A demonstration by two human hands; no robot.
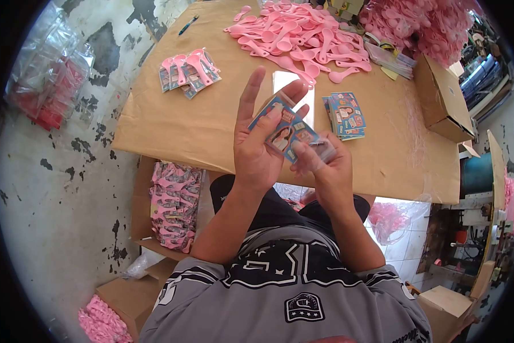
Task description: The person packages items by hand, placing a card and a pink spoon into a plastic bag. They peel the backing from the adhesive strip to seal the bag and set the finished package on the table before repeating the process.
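Both forearms are coming up from the lap, elbows bent, hands meeting in front of the chest just over the near edge of the counter. The left hand is standing upright with its palm turned toward the camera. Its index finger is sticking straight up and loose, while the other fingers are curling in behind a printed card and the thumb is pressing across the card's face. The right hand is sitting just beside it and lower, back of the hand toward the camera, wrist bent in. Its fingers are narrow, pinching the card's lower right corner, where something clear and blurred is showing; what that is, I cannot tell. So the card is sitting up between both hands, tilted, above the counter and not touching it.

On the counter just past the right hand, a stack of the same cards is lying flat. Farther back, pink spoons are lying in a big loose pile. To the left, a few packs are fanning out, well apart from the hands.
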